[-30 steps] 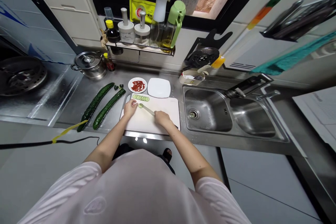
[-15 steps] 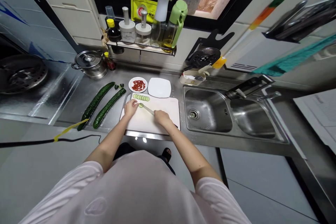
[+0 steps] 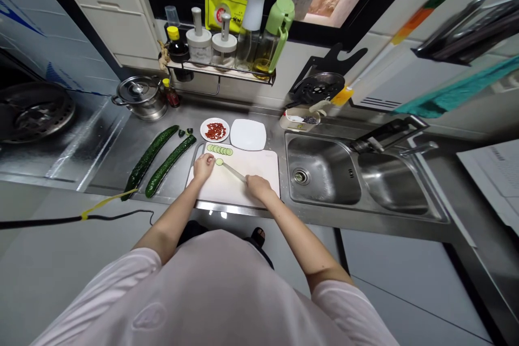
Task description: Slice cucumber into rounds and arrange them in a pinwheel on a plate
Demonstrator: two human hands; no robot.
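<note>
My right hand [image 3: 259, 187] is closed round the handle of a kitchen knife [image 3: 234, 172], whose blade points left across the white cutting board [image 3: 227, 192]. By the knife's tip lies a single cucumber slice [image 3: 219, 162]. My left hand [image 3: 203, 166] is on the board's left side, fingers curled and pinched together just left of that slice; what they hold, if anything, is hidden. Along the board's top edge, a row of overlapping cucumber slices [image 3: 219, 150] is laid out.
Left of the board lie two whole cucumbers [image 3: 152, 154] [image 3: 170, 166] and small cut ends [image 3: 185, 132]. Behind it stand a plate of chopped red pieces [image 3: 215, 131] and a white square plate [image 3: 248, 134]. A double sink [image 3: 324, 173] is right, a lidded pot [image 3: 141, 98] back left.
My right hand and the knife have drawn back to the right, and the blade now sits lower beside the slice. My left hand stays almost in place. The view has shifted slightly.
</note>
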